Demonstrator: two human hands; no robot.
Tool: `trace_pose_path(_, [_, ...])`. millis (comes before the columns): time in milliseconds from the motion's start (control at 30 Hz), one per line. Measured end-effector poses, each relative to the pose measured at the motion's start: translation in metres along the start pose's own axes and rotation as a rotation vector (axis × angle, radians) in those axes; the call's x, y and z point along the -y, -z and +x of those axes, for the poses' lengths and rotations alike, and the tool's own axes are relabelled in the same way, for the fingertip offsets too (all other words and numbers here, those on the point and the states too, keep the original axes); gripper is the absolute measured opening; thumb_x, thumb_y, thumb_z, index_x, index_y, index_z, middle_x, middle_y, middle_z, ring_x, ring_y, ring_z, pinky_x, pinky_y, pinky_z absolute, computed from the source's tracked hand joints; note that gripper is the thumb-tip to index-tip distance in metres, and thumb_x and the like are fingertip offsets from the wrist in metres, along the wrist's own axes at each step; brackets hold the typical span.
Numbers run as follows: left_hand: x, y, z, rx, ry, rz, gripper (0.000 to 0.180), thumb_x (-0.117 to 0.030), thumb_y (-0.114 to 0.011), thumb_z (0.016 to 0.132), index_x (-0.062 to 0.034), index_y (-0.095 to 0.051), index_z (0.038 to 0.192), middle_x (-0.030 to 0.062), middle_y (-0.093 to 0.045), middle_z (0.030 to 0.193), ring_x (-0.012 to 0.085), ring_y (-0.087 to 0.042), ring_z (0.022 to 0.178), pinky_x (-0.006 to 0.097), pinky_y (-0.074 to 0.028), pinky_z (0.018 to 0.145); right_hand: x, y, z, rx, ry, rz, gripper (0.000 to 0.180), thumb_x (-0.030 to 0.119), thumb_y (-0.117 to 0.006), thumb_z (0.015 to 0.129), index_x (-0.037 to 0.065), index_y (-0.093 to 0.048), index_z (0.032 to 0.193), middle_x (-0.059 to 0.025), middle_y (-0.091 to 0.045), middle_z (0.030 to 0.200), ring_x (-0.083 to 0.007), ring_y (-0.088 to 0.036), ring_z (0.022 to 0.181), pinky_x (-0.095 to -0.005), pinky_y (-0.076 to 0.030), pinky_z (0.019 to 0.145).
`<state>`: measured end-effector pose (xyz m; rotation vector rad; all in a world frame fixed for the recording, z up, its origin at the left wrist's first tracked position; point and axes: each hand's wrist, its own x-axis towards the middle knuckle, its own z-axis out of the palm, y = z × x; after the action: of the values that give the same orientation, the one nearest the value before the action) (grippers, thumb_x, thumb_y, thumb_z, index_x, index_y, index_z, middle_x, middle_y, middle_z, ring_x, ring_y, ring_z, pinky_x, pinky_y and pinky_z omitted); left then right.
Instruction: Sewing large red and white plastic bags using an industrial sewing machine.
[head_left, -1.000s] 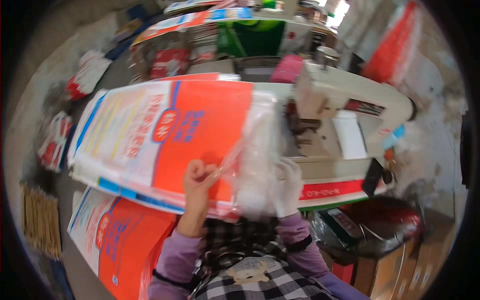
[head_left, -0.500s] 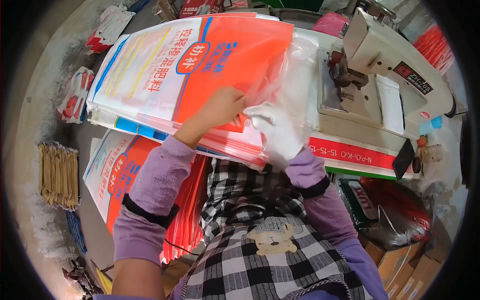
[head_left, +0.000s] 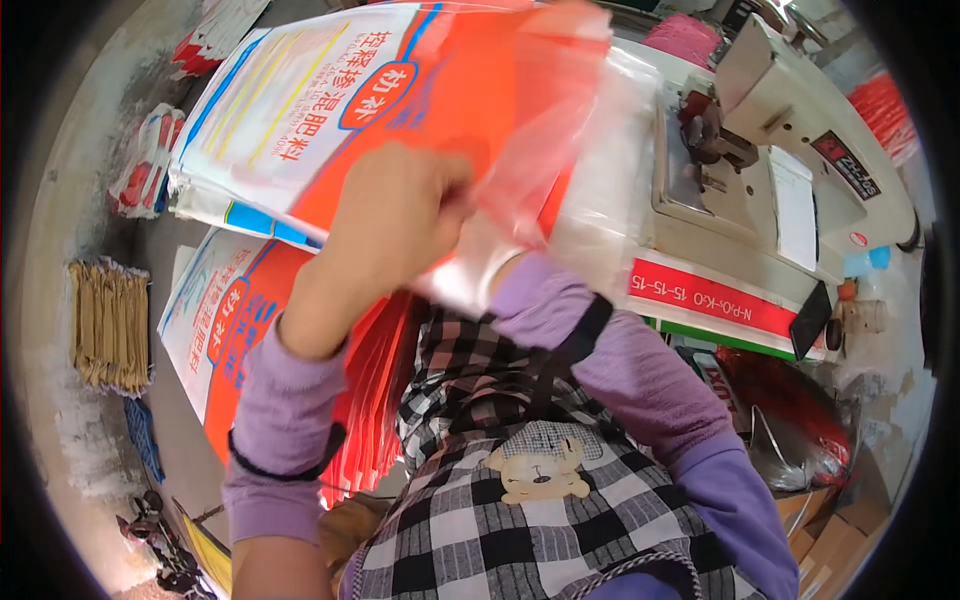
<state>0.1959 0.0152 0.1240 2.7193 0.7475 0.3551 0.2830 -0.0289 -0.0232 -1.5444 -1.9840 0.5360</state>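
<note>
Fingers (head_left: pixel 455 182) of the bare L hand (head_left: pixel 395 215) are sitting curled together right by the clear film at the R end of an orange-&-white printed plastic sack (head_left: pixel 445 85); motion blur is hiding their tips, so can't tell if they're pinching it. R hand (head_left: pixel 470 268), in a white glove, is lying low behind the L one, just under the film's near edge; its fingers are blurred & mostly covered, so can't tell their state either.

Sack is lying on top of a stack, L of a cream sewing machine (head_left: pixel 752 75), w/ its orange R end lifting up & blurring. Clear plastic sheet (head_left: pixel 605 185) is spreading flat btwn sack & machine. 2nd pile of orange sacks (head_left: pixel 255 315) is lying below the stack, nearer the person, edges fanning out next to a b&w checked apron (head_left: pixel 470 500) w/ a bear patch (head_left: pixel 540 472).

White pad (head_left: pixel 793 205) is resting on the machine's R side; red-&-white printed strip (head_left: pixel 715 298) is running along its near edge, a flat black item (head_left: pixel 811 318) sitting at the strip's R end. Far L, a tan folded bundle (head_left: pixel 110 325) is standing near the wall, below a red-&-white bundle (head_left: pixel 150 165). Red stringy bundle (head_left: pixel 885 115) is showing upper R.
</note>
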Motion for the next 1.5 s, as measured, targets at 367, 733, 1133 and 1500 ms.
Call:
trace_pose_path(367, [0.026,0.037,-0.166,-0.127,0.174,0.186,0.026,0.004,-0.067,0.071,-0.0071,-0.072,0.094,0.0097,-0.049,0.057,0.0249,-0.050,0.049,0.035,-0.037,0.047,-0.014,0.075,-0.012,-0.485,0.056,-0.256,0.034,0.031,-0.066,0.081,0.004,-0.063,0.103,-0.0145,-0.063,0.096,-0.0311,-0.059,0.093,-0.0430,-0.048,0.088])
trace_pose_path(733, [0.012,0.019,-0.153,-0.389,0.342,-0.062,0.010,0.006,-0.062,0.076,0.0015,-0.053,0.077,0.0136,-0.053,0.076,0.0234,-0.053,0.068,0.031,-0.041,0.062,-0.086,0.108,-0.064,-0.991,-0.348,-0.513,0.052,0.022,-0.076,0.073,0.010,-0.060,0.121,-0.0153,-0.052,0.130,-0.0336,-0.046,0.124,-0.0398,-0.041,0.100])
trace_pose_path(1133, [0.026,0.031,-0.191,0.065,0.370,0.272,0.030,0.000,-0.067,0.071,-0.0063,-0.071,0.101,0.0096,-0.066,0.076,0.0256,-0.064,0.065,0.033,-0.051,0.058,-0.080,0.162,-0.014,-0.891,-0.014,-0.523,0.022,0.015,-0.067,0.074,0.009,-0.067,0.095,-0.0058,-0.069,0.089,-0.0223,-0.066,0.077,-0.0325,-0.053,0.066])
trace_pose_path(1500, [0.166,0.118,0.160,-0.644,-0.180,0.455,0.022,-0.012,-0.052,0.086,-0.0086,-0.066,0.103,0.0145,-0.064,0.105,0.0334,-0.059,0.099,0.044,-0.047,0.088,0.031,0.064,-0.065,-0.648,0.149,0.149,0.028,0.009,-0.059,0.080,-0.001,-0.061,0.105,-0.0049,-0.057,0.071,-0.0204,-0.059,0.063,-0.0329,-0.048,0.056])
